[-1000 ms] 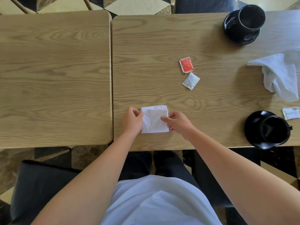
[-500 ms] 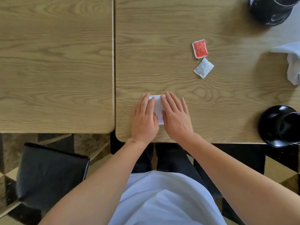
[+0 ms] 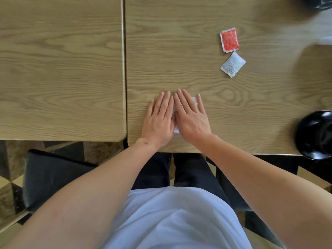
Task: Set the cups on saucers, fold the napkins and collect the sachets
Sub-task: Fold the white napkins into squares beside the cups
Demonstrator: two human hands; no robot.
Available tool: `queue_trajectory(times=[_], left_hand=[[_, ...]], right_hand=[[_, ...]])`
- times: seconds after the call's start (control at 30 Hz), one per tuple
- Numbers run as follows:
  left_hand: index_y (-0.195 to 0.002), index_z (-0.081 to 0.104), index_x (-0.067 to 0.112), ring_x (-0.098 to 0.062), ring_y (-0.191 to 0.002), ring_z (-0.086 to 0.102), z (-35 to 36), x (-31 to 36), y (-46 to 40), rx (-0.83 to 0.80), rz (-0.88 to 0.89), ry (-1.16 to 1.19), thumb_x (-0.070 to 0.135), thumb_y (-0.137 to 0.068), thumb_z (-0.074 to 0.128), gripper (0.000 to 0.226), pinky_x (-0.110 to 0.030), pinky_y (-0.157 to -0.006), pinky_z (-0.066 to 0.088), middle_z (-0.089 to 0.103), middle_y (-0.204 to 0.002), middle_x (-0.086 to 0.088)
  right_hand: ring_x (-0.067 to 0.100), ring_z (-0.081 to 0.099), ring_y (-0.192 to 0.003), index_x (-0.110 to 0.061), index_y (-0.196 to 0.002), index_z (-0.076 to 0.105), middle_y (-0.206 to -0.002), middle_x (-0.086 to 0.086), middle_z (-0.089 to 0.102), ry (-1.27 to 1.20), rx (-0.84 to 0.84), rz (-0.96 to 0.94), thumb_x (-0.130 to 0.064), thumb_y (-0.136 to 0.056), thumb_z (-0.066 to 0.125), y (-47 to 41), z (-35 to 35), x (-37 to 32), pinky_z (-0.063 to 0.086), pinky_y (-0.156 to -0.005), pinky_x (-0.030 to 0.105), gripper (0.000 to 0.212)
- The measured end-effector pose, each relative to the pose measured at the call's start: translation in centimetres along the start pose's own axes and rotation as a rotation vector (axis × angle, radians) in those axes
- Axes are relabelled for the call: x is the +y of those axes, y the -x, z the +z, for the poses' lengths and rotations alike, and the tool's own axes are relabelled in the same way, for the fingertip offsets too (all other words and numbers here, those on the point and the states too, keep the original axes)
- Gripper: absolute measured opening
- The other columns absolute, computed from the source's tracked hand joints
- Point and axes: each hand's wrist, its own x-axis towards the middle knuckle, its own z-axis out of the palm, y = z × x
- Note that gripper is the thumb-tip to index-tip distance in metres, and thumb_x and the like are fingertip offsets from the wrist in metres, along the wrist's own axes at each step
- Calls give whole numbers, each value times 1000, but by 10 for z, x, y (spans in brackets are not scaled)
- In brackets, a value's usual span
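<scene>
Both of my hands lie flat, side by side, on a folded white napkin [image 3: 194, 100] near the front edge of the right table [image 3: 179, 51]. My left hand [image 3: 159, 119] and my right hand [image 3: 191, 117] cover nearly all of it; only a corner and a sliver show. Farther back to the right lie a red sachet [image 3: 229, 39] and, just below it, a white sachet [image 3: 232, 64]. A black cup on a black saucer [image 3: 313, 135] sits at the right edge, partly cut off. Another white napkin [image 3: 326, 40] shows only as a blurred bit at the far right.
A second wooden table [image 3: 61, 69] adjoins on the left, with a narrow gap between the two. A dark blurred cup [image 3: 321, 4] is at the top right corner. A black chair seat [image 3: 53, 177] stands below the left table.
My hands went from pinching the napkin's sides to lying flat on it, then closed together over it. The view shifted nearer, pushing the far cup and loose napkin almost out of frame.
</scene>
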Motion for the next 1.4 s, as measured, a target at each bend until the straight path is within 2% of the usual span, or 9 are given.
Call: queue_trajectory(times=[0.33,0.5,0.6,0.7,0.8,0.87,0.97,1.27,1.4], left_hand=[[-160,6,1,-33,-156,1,17,-12,-3,-38,54,-174,40,-103,20,70,-51,-125,11,3,-169,-17],[-160,-2,5,-35,-156,-6,1,-6,-3,-144,53,-246,39,-105,21,69,-55,-125,5,-4,-169,-15],[-159,15,12,-37,-154,10,-25,7,1,41,-247,171,31,-102,39,65,-53,-123,13,16,-166,-17],[-144,41,4,-33,-131,46,-44,8,4,254,-757,629,21,-94,57,55,-41,-108,40,52,-140,-17],[-118,56,-3,-36,-92,63,-52,3,3,133,-1064,1004,16,-87,57,36,-43,-72,53,66,-98,-16],[-119,57,2,-25,-80,59,-53,5,3,38,-1085,1090,21,-86,62,38,-31,-55,40,62,-90,-5],[-137,46,0,-28,-98,62,-51,11,-3,-116,-1039,1138,31,-86,70,64,-25,-57,36,62,-117,-12],[-92,59,10,-23,-84,55,-49,7,-26,-218,-896,1153,28,-97,58,19,-31,-64,41,59,-89,-2],[-114,60,6,-31,-107,65,-61,21,-22,-265,-842,1262,22,-97,59,24,-48,-97,52,68,-117,-11]], right_hand=[[25,20,-154,-6,-157,30,-165,9,28,24,57,-70,-33,-104,29,-3,13,13,12,-124,56,59],[23,-1,-157,-11,-161,8,-170,4,6,119,-137,4,-38,-107,22,-4,-6,2,3,-123,60,62],[23,-2,-156,-10,-161,11,-170,3,5,-131,0,347,-44,-103,37,3,-30,-7,1,-125,50,72],[26,35,-140,-8,-147,39,-154,8,37,-458,201,690,-37,-95,58,22,-45,-10,33,-113,40,63],[18,57,-104,-11,-124,54,-122,2,57,-743,54,947,-37,-91,64,35,-49,-11,48,-85,33,44],[15,60,-97,-13,-115,58,-109,-3,62,-827,-23,1035,-41,-89,66,39,-48,-12,49,-80,31,39],[12,61,-90,-16,-106,61,-101,-6,65,-831,-50,1071,-48,-88,66,37,-43,-12,51,-78,32,38],[14,37,-62,-18,-66,40,-67,-4,38,-1028,-220,1049,-48,-85,69,29,-54,-5,28,-58,28,46],[15,50,-74,-13,-83,54,-81,-1,51,-1205,-202,1059,-45,-83,69,47,-70,1,43,-72,29,35]])
